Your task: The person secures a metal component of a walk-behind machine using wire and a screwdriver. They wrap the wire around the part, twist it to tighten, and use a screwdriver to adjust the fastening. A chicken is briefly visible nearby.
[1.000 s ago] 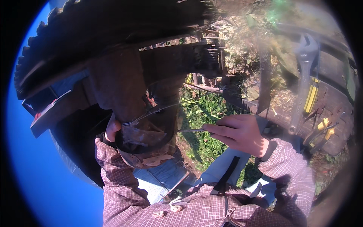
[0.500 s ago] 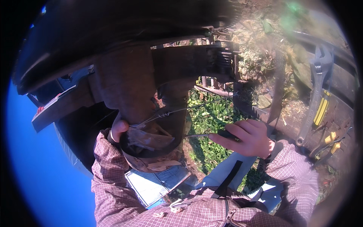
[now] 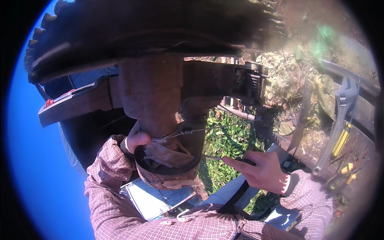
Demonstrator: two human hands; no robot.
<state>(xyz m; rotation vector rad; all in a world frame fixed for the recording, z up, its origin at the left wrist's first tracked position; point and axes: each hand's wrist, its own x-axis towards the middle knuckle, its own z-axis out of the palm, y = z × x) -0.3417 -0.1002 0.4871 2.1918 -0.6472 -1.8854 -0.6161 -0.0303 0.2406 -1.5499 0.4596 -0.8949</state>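
Two bare hands work on either side of a round metal housing (image 3: 160, 179), which sits in the middle of the scene, near the person. At its left rim is the left hand (image 3: 137, 140), its thumb pressed down by the ends of a thin wire (image 3: 187, 132); its fingers are mostly hidden, so I cannot tell how firmly they grip. To the right, the right hand (image 3: 262, 170) is curled around the dark handle of a screwdriver (image 3: 215, 157), forefinger stretched along it. The thin metal shaft points left at the housing's right side; whether the tip touches is too small to tell.

The wire, twisted partway along, crosses above the opening and runs off to the right. Pale, torn scraps (image 3: 168, 155) lie inside the housing. A thick brown post (image 3: 150, 92) rises on its far side, toward a large dark wheel (image 3: 152, 32) with a notched edge. Right of the post is a coil spring (image 3: 252, 83).

Green plants (image 3: 224, 138) show between the housing and the right hand. Farther right, a grey wrench (image 3: 339, 120) lies beside a yellow-and-black tool (image 3: 341, 143), with yellow-handled pliers (image 3: 348, 171) nearer the person.
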